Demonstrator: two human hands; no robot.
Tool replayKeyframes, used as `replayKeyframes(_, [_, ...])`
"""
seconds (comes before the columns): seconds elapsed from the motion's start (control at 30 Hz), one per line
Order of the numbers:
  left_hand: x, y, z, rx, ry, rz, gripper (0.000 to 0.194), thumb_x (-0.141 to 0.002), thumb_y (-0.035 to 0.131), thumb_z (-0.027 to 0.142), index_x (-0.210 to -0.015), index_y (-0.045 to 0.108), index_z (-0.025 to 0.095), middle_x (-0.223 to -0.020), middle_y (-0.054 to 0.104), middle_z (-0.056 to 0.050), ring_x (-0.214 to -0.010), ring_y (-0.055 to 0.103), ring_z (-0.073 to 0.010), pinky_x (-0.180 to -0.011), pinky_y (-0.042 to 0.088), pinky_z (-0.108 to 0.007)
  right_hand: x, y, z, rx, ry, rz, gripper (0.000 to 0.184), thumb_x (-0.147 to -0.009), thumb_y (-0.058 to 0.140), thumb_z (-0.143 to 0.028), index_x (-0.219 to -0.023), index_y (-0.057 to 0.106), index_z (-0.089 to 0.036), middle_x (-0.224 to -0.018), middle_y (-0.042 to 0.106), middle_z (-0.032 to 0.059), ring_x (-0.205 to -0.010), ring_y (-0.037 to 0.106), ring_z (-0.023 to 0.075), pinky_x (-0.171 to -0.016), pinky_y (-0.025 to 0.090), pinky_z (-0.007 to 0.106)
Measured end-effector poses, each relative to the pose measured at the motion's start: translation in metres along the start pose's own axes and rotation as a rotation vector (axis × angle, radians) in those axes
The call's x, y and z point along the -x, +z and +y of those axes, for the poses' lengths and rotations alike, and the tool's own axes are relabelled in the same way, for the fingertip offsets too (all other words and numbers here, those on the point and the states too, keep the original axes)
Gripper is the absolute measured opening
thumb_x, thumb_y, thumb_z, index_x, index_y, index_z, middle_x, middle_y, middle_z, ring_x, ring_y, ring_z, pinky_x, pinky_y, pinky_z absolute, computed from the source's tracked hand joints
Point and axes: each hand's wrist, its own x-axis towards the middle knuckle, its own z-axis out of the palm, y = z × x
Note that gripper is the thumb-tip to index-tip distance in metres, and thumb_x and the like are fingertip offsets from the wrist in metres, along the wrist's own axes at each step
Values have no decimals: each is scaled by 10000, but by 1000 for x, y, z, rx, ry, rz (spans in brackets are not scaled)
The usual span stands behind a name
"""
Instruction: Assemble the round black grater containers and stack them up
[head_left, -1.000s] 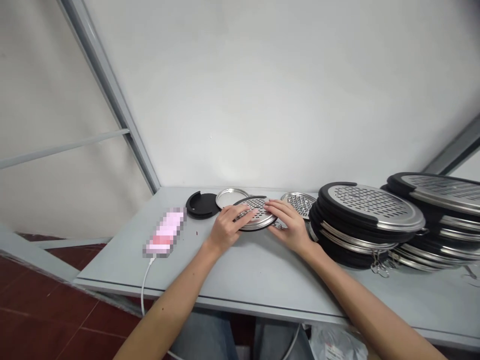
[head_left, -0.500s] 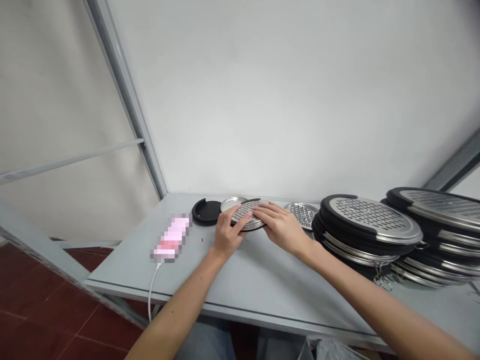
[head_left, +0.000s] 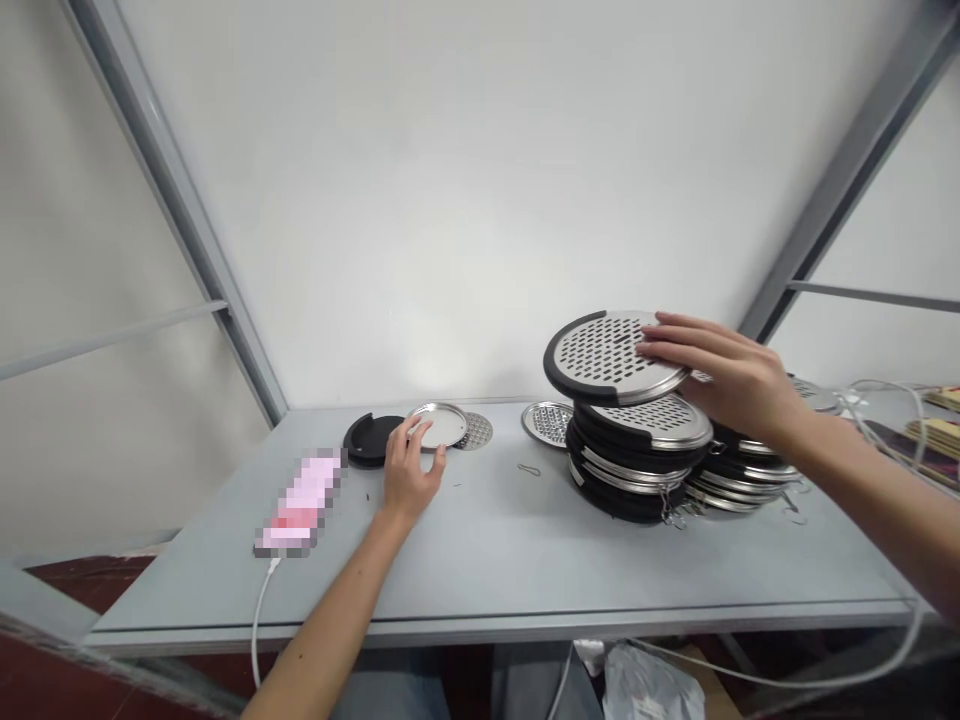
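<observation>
My right hand (head_left: 724, 365) grips a round metal grater (head_left: 600, 350) with a black edge piece. The grater is raised over a stack of similar graters (head_left: 630, 470), its slotted face up. Over at the left, my left hand (head_left: 411, 470) has its fingers spread, and nothing is held in it. Its fingertips are by a shallow silver round dish (head_left: 441, 425) and a black round holder (head_left: 371, 440); I cannot tell whether they touch. A perforated metal disc (head_left: 478, 431) lies partly under the dish.
Another silver grater disc (head_left: 546, 424) lies left of the stack. A bent wire clip (head_left: 529, 469) is on the table (head_left: 480, 560). At the left lies a blurred phone (head_left: 304, 500) with a white cable (head_left: 256, 620). A second stack (head_left: 739, 480) stands at right.
My right hand has carried the grater right and up, over the stack. My left hand has let go of it and opened beside the dish. The view has turned right.
</observation>
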Motion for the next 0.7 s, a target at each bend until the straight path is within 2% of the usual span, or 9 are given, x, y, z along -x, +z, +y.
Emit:
replayKeyframes(0.1, [3,3,3,54,-43,-101,320,-880,533,272,-1182,549,167,-1175,577,-126,-1120,535,-260,-980,440,-441,11,-12,24,40,40,-48,462,-822,520,-27,-1212,601,-261,-1230,640,58,-1246,523,218,-1035,477,409])
replayKeyframes(0.17, [6,4,11,138,-64,-220,329,-891,520,275,-1205,526,176,-1173,588,-111,-1130,537,-247,-997,431,-439,18,-15,34,95,56,-61,407,-821,536,-56,-1168,627,-249,-1258,618,82,-1249,516,248,-1012,482,432])
replayKeyframes(0.27, [9,8,37,315,-133,-377,404,-897,519,285,-1286,455,196,-1224,578,-108,-1161,537,-234,-1005,430,-439,27,-17,41,212,67,-45,313,-814,573,-108,-1081,671,-241,-1213,625,112,-1155,571,290,-932,504,470])
replayKeyframes(0.33, [6,15,63,452,-210,-419,475,-890,537,299,-1336,400,209,-1260,564,-116,-1181,535,-235,-985,447,-438,30,-16,44,216,67,-75,320,-823,560,-113,-1087,671,-257,-1124,658,92,-1054,613,261,-873,525,435])
replayKeyframes(0.43, [-11,32,106,665,-301,-457,617,-855,602,349,-1388,329,201,-1326,523,-150,-1239,502,-259,-990,444,-451,29,-11,51,97,62,-149,366,-843,506,-101,-1145,647,-254,-1129,655,76,-1036,615,218,-859,536,370])
replayKeyframes(0.53, [-41,54,141,861,-389,-507,839,-793,682,408,-1451,213,184,-1451,378,-209,-1286,458,-301,-1024,412,-480,19,-1,58,9,72,-214,399,-845,458,-104,-1189,627,-216,-1204,627,98,-1047,620,223,-877,537,385])
replayKeyframes(0.6, [-59,68,155,957,-438,-516,930,-747,728,439,-1464,185,201,-1497,309,-205,-1325,408,-318,-1052,384,-488,11,6,61,-20,107,-259,436,-830,447,-113,-1219,612,-219,-1227,617,102,-1032,631,235,-856,546,408])
replayKeyframes(0.7, [-75,84,164,1059,-412,-486,833,-725,752,424,-1401,320,198,-1405,464,-154,-1281,462,-284,-1079,364,-469,4,14,63,-56,144,-335,490,-802,445,-109,-1254,589,-230,-1252,605,97,-1029,634,248,-842,549,426])
